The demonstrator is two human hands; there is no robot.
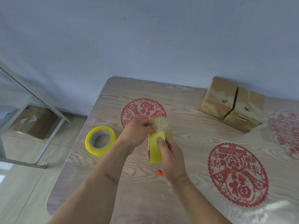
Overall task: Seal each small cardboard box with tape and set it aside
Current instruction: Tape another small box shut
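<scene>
Right hand [169, 156] grips tape roll [156, 147] edge-on, left hand [139, 131] pinching the freed strip [163, 126] pulled farward; sealed boxes [231, 104] lie far right.

glossy yellow plastic tape roll [100, 143], matt brown cardboard boxes [231, 104], pale wood-grain table [186, 139].

A pale wood-grain table [186, 139] bears round red paper-cut decorations [237, 174] and a small orange-red object [159, 173]. Left of the table, a white metal frame [48, 107] stands over a large brown carton [32, 122] on the tiled floor [24, 183].
</scene>
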